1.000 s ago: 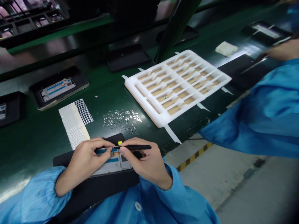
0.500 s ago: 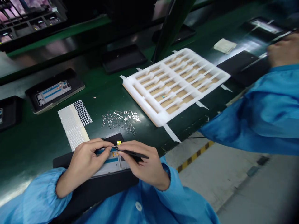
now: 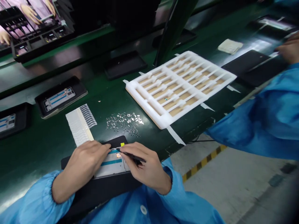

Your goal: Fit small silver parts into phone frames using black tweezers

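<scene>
A phone frame [image 3: 111,165] lies in a black tray [image 3: 98,183] on the green belt [image 3: 35,149], pinned by the left hand [image 3: 87,158], its flat fingers [image 3: 100,149] apparently steadying it against the tweezers [image 3: 132,156]. The right hand [image 3: 146,165] pinches those narrowly, pen-style, the tip at a small orange patch [image 3: 118,155] (a grip for fine control). Loose metal bits [image 3: 123,123] lie just beyond, within easy reach.
</scene>
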